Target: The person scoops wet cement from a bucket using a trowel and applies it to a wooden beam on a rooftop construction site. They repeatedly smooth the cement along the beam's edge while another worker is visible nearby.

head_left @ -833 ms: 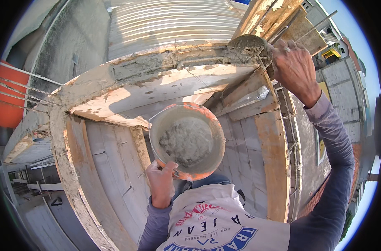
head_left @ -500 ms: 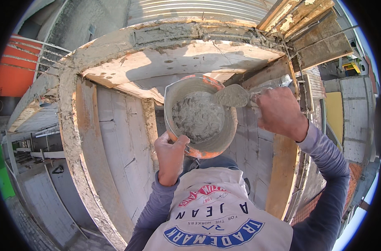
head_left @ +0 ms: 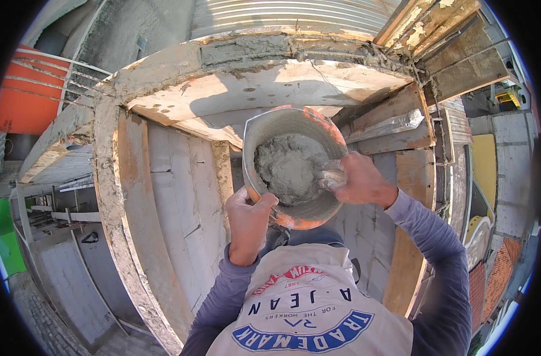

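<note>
So I've got my left grip (head_left: 250, 222) pinching the near-left rim of the orange bucket (head_left: 309, 218) mid-scene, my right grip (head_left: 364, 181) wrapped round a trowel handle (head_left: 332, 176) at the grey mortar (head_left: 285, 166)'s right edge.

Bucket (head_left: 327, 137) of mortar (head_left: 287, 168), trowel (head_left: 332, 176) in it

Bucket: round, orange, grey-smeared inside, mouth up, held at near-left rim. Mortar: grey, lumpy, wet-looking, below the rim. Trowel: inside right wall, blade hidden from view.
</note>
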A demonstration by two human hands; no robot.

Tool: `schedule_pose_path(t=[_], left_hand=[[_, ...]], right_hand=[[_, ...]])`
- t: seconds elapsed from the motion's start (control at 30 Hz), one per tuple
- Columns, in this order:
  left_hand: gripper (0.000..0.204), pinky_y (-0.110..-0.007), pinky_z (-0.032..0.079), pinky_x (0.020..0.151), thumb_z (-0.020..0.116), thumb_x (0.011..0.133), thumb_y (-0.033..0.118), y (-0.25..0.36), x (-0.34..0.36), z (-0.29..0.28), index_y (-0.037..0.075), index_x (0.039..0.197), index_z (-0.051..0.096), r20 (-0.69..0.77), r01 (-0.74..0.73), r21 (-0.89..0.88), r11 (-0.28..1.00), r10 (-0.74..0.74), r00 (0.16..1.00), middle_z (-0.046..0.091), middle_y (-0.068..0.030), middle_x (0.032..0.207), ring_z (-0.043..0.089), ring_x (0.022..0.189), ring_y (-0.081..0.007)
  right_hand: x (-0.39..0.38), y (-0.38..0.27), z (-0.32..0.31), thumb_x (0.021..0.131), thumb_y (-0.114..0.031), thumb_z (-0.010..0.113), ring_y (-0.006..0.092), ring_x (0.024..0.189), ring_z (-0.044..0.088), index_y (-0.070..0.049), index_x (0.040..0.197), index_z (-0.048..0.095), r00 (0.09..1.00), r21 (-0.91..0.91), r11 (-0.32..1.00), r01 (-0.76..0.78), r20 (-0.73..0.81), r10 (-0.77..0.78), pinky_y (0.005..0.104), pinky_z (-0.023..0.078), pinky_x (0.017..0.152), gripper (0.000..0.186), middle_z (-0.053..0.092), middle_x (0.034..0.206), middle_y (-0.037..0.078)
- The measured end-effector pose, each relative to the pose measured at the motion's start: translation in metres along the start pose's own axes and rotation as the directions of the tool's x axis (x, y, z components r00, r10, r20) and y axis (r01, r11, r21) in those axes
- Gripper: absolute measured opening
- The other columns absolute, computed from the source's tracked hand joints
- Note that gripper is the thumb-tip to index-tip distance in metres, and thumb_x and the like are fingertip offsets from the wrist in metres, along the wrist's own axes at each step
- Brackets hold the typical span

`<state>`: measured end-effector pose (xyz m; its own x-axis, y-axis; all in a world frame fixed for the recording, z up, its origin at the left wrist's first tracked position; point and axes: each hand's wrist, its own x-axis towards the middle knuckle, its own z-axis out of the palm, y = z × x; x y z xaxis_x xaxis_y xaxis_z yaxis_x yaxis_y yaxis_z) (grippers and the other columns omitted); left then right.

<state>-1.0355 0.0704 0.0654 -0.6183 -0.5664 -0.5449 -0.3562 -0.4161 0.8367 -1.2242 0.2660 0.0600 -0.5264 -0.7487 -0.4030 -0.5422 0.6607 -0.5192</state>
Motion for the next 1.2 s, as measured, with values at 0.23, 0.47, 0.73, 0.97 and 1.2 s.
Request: schedule_pose_path(t=[0.23,0.47,0.73,0.97,1.2], left_hand=[[0.010,-0.026,0.041,0.059,0.070,0.082,-0.002,0.002,0.003,0.008,-0.003,0.091,0.070,-0.016,0.054,-0.157,0.986,-0.057,0.998,0.063,-0.0013,0.075,0.052,0.063,-0.0076],[0.010,-0.025,0.041,0.058,0.070,0.081,-0.003,0.005,0.004,0.008,-0.003,0.091,0.070,-0.031,0.040,-0.197,0.980,-0.047,0.998,0.063,-0.0020,0.075,0.052,0.062,-0.0078],[0.014,-0.027,0.045,0.058,0.069,0.083,0.003,-0.001,0.006,-0.002,-0.004,0.095,0.069,-0.051,-0.034,-0.137,0.990,0.027,0.998,0.067,-0.0065,0.081,0.057,0.066,-0.0119],[0.007,-0.026,0.044,0.059,0.068,0.083,-0.001,-0.006,0.007,-0.011,-0.004,0.089,0.070,-0.136,-0.018,-0.103,0.994,0.003,0.991,0.065,-0.0024,0.073,0.054,0.062,-0.0077],[0.012,-0.027,0.047,0.058,0.067,0.084,0.000,0.001,0.012,-0.005,-0.008,0.092,0.072,-0.126,-0.089,0.008,0.996,0.089,0.988,0.068,-0.0043,0.077,0.056,0.064,-0.0081]], right_hand=[[-0.021,-0.020,-0.095,0.083,-0.031,0.081,0.0338,0.077,0.069,0.000,0.108,0.078,0.995,0.159,0.986,-0.039,0.096,0.024,0.0431,0.056,0.076,0.040,0.072,0.087,0.020],[-0.014,-0.002,-0.200,0.083,-0.020,0.078,0.0215,0.070,0.066,0.008,0.095,0.072,0.949,0.221,0.943,-0.250,-0.135,0.283,0.0398,0.054,0.070,0.031,0.070,0.077,0.010],[0.036,0.031,-0.219,0.069,-0.014,0.073,0.0379,0.075,0.070,-0.003,0.094,0.077,0.842,-0.798,0.576,-0.178,-0.427,-0.331,0.0484,0.057,0.072,0.028,0.066,0.078,0.014],[0.003,-0.018,-0.183,0.076,-0.014,0.077,0.0369,0.088,0.068,-0.011,0.123,0.074,0.855,-0.703,0.709,-0.054,-0.400,-0.332,0.0481,0.056,0.075,0.047,0.066,0.100,0.012],[-0.024,-0.038,-0.156,0.074,-0.014,0.079,0.0361,0.077,0.069,-0.008,0.117,0.073,0.849,-0.677,0.731,-0.087,-0.434,-0.301,0.0469,0.054,0.067,0.044,0.066,0.090,0.013]])
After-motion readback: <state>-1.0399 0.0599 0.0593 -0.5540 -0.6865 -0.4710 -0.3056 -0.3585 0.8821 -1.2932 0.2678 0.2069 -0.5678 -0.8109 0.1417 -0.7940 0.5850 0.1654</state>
